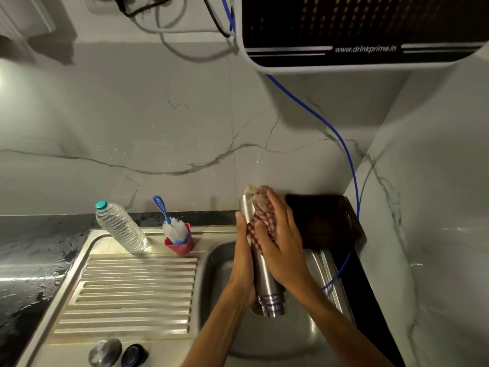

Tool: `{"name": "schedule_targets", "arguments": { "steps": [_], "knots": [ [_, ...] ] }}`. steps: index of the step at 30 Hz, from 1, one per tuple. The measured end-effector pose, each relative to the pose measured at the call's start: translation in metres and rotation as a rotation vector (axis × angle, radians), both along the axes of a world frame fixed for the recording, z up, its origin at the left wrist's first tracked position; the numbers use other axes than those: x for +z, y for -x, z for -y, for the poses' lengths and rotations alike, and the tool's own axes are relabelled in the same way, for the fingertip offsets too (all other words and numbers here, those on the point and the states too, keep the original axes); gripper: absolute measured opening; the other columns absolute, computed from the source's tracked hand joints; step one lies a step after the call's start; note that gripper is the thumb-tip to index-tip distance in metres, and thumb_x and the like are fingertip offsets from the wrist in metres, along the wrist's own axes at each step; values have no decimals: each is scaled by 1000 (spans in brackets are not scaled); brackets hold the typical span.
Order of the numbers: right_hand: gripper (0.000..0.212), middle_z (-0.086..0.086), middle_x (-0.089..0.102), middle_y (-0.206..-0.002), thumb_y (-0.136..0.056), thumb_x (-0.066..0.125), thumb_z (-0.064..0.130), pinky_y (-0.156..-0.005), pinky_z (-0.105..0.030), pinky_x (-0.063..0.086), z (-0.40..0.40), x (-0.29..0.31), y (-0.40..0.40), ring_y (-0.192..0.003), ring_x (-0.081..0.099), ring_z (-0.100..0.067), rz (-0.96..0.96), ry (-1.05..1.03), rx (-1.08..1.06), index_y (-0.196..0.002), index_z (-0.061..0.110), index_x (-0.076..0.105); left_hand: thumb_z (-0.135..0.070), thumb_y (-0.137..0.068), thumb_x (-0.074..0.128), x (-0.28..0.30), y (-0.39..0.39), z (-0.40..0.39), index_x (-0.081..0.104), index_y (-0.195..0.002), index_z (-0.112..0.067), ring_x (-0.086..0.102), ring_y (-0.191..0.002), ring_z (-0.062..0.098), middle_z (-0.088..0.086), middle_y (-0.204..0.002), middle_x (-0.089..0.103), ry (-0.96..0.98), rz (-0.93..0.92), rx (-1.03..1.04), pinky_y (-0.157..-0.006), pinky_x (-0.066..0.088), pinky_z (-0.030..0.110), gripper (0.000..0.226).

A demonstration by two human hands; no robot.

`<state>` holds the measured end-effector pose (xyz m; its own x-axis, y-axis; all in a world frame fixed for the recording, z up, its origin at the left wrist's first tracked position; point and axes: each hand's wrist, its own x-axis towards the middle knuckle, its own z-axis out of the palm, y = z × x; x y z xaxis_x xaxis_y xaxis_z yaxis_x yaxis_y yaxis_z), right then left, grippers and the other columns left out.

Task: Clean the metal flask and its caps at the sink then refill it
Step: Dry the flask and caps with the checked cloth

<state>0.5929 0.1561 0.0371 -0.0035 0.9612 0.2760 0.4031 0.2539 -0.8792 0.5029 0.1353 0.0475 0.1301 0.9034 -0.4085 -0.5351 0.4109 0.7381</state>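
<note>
Holding the metal flask [266,283] above the sink basin [219,263], the person has it inverted, its threaded mouth pointing down toward the drain. The left hand [243,263] lies along the flask's left side, fingers fairly straight against the steel. The right hand [280,242] presses a red-and-white checked cloth [258,226] onto the upper part of the flask, fingers spread flat over the cloth.

On the near rim of the sink sit two caps, a steel cap [105,352] and a black cap [134,354], side by side. On the far ledge stand a clear plastic bottle [120,227] with a teal lid and a red cup [180,243] holding a bottle brush [170,225] with a blue handle.

Mounted on the wall above is a water purifier [365,30] printed with "www.drinkprime.in"; a blue tube [344,154] runs down from it. A dark container [324,221] stands in the corner just beside the right hand.
</note>
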Motion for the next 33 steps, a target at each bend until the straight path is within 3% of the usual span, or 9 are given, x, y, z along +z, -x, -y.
{"name": "schedule_targets", "arguments": {
  "steps": [3, 6, 13, 16, 18, 22, 25, 29, 33],
  "knots": [
    [71, -1, 45, -152, -96, 53, 55, -93, -28, 59, 9, -2, 3, -122, 59, -8, -107, 131, 48, -158, 37, 23, -69, -101, 38, 1, 15, -15, 76, -120, -23, 77, -99, 31, 20, -118, 77, -11, -15, 42, -93, 61, 45, 63],
    [78, 6, 32, -157, -95, 58, 53, -96, -11, 49, 19, -7, 9, -131, 44, 6, 4, 101, 100, -159, 35, 17, -69, -100, 41, 4, 28, -31, 81, -114, -19, 76, -100, 33, 22, -117, 76, -5, 25, 58, -96, 60, 47, 65],
    [74, 4, -7, -172, -101, 36, 49, -126, -44, 10, 27, -4, 17, -159, -7, -20, 573, -181, 108, -164, 26, 6, -48, -111, 35, -18, 32, -26, 70, -112, -5, 78, -75, 23, 16, -86, 78, -7, 53, 116, -64, 64, 30, 55],
    [75, 10, -11, -171, -102, 45, 43, -123, -36, 2, 17, 3, 12, -158, -10, -15, 531, -140, 137, -164, 30, 5, -50, -112, 32, -21, 30, -18, 64, -135, -13, 77, -104, 27, 16, -112, 79, -28, 7, 107, -87, 61, 38, 54],
    [75, 13, -10, -170, -104, 48, 43, -122, -31, 10, 6, 9, 9, -158, -2, -12, 363, -38, 152, -164, 32, 5, -55, -111, 30, -15, 25, -15, 66, -132, -26, 76, -110, 22, 9, -118, 79, -60, -17, 99, -90, 61, 36, 51],
    [71, 23, -10, -168, -100, 42, 57, -119, -56, 34, -22, 21, -1, -158, 6, -17, 254, 115, 192, -160, 47, 7, -63, -105, 34, -18, 17, -8, 60, -136, -33, 78, -104, 21, 3, -112, 81, -89, -146, -1, -85, 64, 36, 51],
    [62, 29, -9, -166, -102, 43, 54, -116, -56, 38, -32, 20, -15, -156, 13, -18, 284, 173, 226, -157, 54, 14, -69, -102, 36, -21, 17, -5, 60, -135, -33, 76, -110, 24, 7, -119, 79, -79, -206, -94, -102, 59, 48, 55],
    [62, 21, 7, -168, -107, 44, 42, -114, -55, 42, -20, 6, -24, -150, 30, -18, 126, 183, 164, -156, 58, 10, -55, -108, 38, -22, 12, -11, 63, -124, -32, 78, -104, 20, 6, -113, 79, -117, -242, -120, -83, 63, 30, 38],
    [68, 26, -7, -167, -101, 38, 58, -113, -56, 43, 17, -7, -20, -154, 20, -21, 159, 210, 133, -155, 60, -1, -62, -106, 38, -18, 17, -25, 66, -134, -15, 76, -106, 31, 15, -117, 78, -39, -147, -90, -91, 62, 41, 62]
  ]
}}
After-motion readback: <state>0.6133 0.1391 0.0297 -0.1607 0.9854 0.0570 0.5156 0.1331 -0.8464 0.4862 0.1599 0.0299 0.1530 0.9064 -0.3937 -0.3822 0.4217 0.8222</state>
